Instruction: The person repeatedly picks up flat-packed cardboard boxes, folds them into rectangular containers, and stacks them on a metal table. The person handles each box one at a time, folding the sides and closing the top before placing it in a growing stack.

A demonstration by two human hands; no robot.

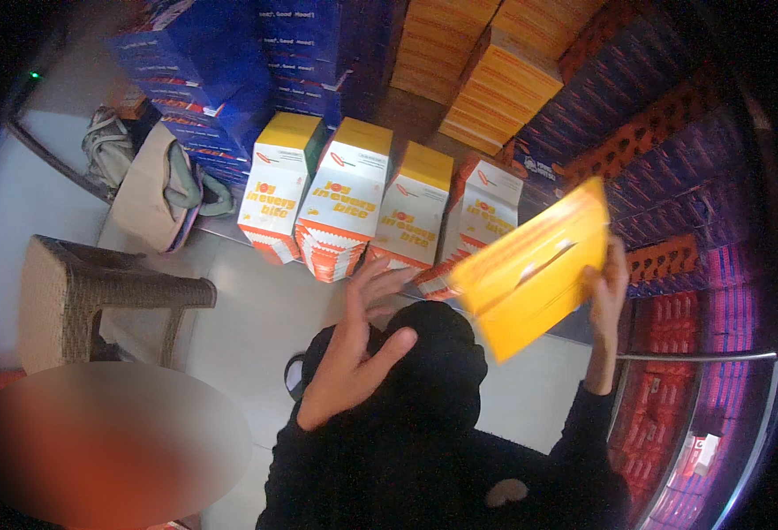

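Right hand [605, 300] raised at the right of the view, fingers [617, 265] closed along the lower right edge of a flat yellow carton [530, 278], gripping it by that edge alone. Carton held tilted in the air, broad face turned toward the camera, a slit-like mark across its middle; likely angled this way for a look at the face or for unfolding, though hard to be sure from the blur.

Left hand [354, 344] open and empty, fingers [380, 283] spread and slightly curled, palm turned toward the carton, just beside its lower left corner but apart from it; seemingly poised to take the free edge.

Behind the carton, on the pale floor [256, 318], a row of upright white, orange and yellow boxes [349, 199] standing side by side, tops yellow. Beyond them, stacks of blue cartons [221, 79] at upper left and flat yellow-orange stacks [495, 79] at upper right. Dark shelving with red and purple packs [672, 397] curving down the right side. At left, a woven brown stool [80, 296], and near it a beige bag [146, 190] slumped against the blue cartons. Dark sleeves filling the lower middle.
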